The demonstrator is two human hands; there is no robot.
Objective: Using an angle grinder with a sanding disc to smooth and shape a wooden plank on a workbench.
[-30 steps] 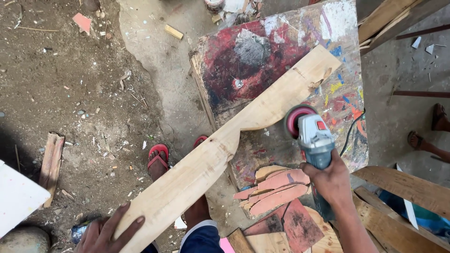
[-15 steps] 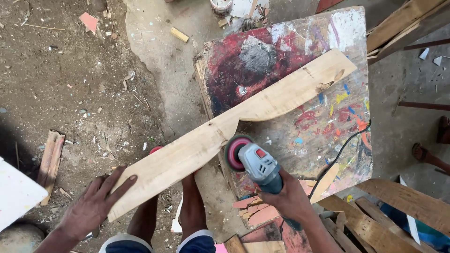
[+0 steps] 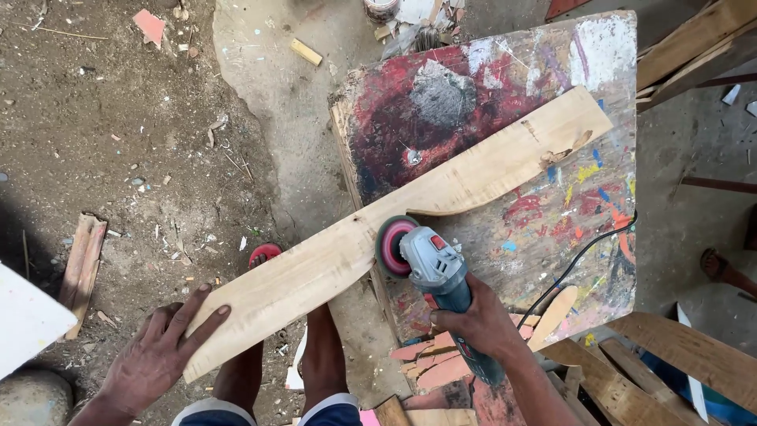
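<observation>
A long curved plank of pale wood (image 3: 410, 213) lies slantwise across a paint-stained work table (image 3: 544, 237), its lower left end jutting past the table's edge. My left hand (image 3: 154, 359) presses flat on that lower end with fingers spread. My right hand (image 3: 481, 323) grips the body of a grey and blue angle grinder (image 3: 441, 276). Its pink sanding disc (image 3: 392, 244) touches the plank's near edge, at the inward curve. A black power cord (image 3: 583, 256) trails over the table to the right.
My legs and a red sandal (image 3: 264, 254) are on the dirt ground under the plank. Wood offcuts (image 3: 441, 363) lie at the table's near corner, planks (image 3: 686, 363) at the right. Another person's sandalled foot (image 3: 721, 268) shows at the right edge. A wood scrap (image 3: 83, 268) lies left.
The grinder has moved left and down along the plank's near edge to the inward curve. My left hand has slid up fully onto the plank's lower end.
</observation>
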